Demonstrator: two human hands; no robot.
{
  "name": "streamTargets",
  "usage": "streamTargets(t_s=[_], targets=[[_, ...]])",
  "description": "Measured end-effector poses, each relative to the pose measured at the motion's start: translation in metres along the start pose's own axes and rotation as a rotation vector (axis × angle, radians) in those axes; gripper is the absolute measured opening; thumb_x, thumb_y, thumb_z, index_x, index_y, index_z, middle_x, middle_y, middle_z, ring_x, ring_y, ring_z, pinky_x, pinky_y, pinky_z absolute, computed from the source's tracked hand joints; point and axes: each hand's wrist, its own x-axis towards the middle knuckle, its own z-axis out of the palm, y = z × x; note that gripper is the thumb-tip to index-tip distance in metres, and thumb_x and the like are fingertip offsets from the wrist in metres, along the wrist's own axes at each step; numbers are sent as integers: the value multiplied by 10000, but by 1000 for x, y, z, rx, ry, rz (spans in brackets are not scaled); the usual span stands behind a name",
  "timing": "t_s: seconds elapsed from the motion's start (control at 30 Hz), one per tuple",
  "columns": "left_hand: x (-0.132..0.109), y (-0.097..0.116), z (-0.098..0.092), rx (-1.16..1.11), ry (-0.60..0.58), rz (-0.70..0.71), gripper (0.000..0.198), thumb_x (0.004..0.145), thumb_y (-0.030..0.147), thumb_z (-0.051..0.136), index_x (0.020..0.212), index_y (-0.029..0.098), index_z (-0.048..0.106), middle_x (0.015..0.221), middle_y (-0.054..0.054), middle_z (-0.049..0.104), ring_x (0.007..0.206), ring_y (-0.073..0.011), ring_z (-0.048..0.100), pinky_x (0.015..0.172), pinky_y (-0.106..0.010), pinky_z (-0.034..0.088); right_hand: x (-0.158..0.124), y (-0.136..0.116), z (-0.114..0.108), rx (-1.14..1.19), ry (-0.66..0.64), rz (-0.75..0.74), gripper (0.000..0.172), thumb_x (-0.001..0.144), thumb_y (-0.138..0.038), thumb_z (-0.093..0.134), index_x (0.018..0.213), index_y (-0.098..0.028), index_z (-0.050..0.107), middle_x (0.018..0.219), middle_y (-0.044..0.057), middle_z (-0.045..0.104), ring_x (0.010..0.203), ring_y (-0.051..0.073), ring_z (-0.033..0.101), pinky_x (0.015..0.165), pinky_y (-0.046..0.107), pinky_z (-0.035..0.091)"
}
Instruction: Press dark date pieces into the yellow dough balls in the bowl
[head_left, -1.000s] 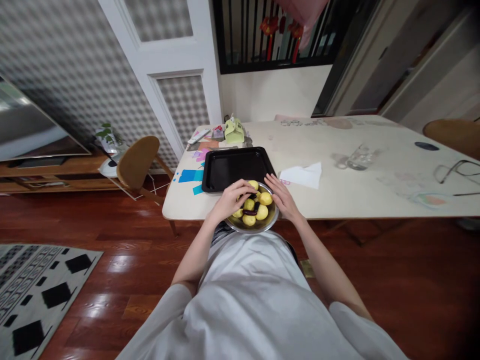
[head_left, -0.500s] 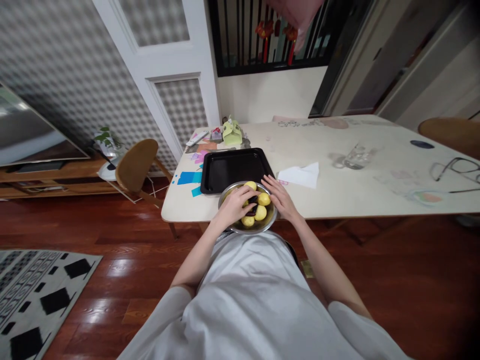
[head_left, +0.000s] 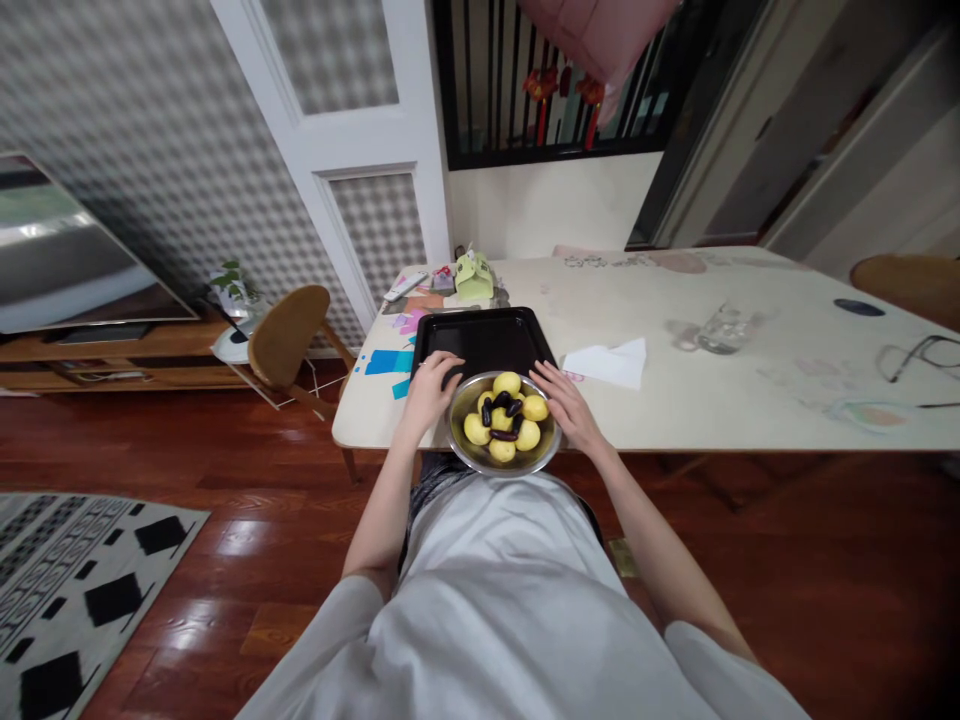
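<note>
Counter [head_left: 675, 415]: long and creamy white, with colored pictures on it.
Paper [head_left: 611, 363]: white, lying flat on the counter.
Glass [head_left: 721, 332]: clear, standing to the right of the paper.
Green box [head_left: 474, 278]: pale green, near the far left corner.
Remote [head_left: 406, 287]: white and long, left of the green box.
Chair [head_left: 287, 338]: brown, by the counter's left end.
Plant [head_left: 234, 283]: green leaves, behind the chair.
TV [head_left: 82, 262]: big, on a low wooden cabinet [head_left: 161, 381].
Rug [head_left: 112, 545]: gray with black shapes, on the shiny red-brown floor [head_left: 259, 470].
Balloon [head_left: 600, 35]: pink, up high, with red hangings [head_left: 541, 88] beside it.
</note>
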Motion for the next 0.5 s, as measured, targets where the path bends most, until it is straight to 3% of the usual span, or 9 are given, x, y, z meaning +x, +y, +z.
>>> streamTargets(t_s=[0.13, 0.23, 0.4, 0.5], targets=[[-5, -37, -3, 166, -88, -173, 200, 988, 197, 626, 1161, 158, 717, 1239, -166, 685, 1221, -347, 629, 1091, -508, 482, 0, -1, 1, -4, 9, 3, 546, 1104, -545, 346, 1602, -357, 466, 1697, 12, 418, 1614, 293, 311, 1326, 618, 256], [-11, -55, 1, 228, -129, -214, 187, 986, 276, 668, 1121, 164, 732, 1284, -184, 699, 1298, -379, 599, 1102, -533, 464, 0, -1, 1, -9, 11, 1, 541, 1105, -539, 347, 1602, -361, 464, 1693, 15, 425, 1611, 293, 320, 1323, 622, 261], [-18, -66, 8, 291, -138, -154, 207, 1007, 370, 657, 1056, 195, 754, 1181, -145, 773, 1326, -347, 604, 1100, -492, 489, 0, 0, 1, -7, 7, -1, 533, 1108, -524, 352, 1602, -358, 465, 1695, 18, 422, 1612, 287, 317, 1327, 617, 254], [-16, -63, 3, 343, -194, -157, 199, 1028, 316, 611, 1045, 194, 767, 1134, -135, 774, 1300, -324, 628, 1068, -442, 522, 0, 1, 1, 5, 7, -2, 531, 1109, -522, 357, 1601, -356, 467, 1700, 17, 414, 1611, 289, 318, 1328, 619, 246]])
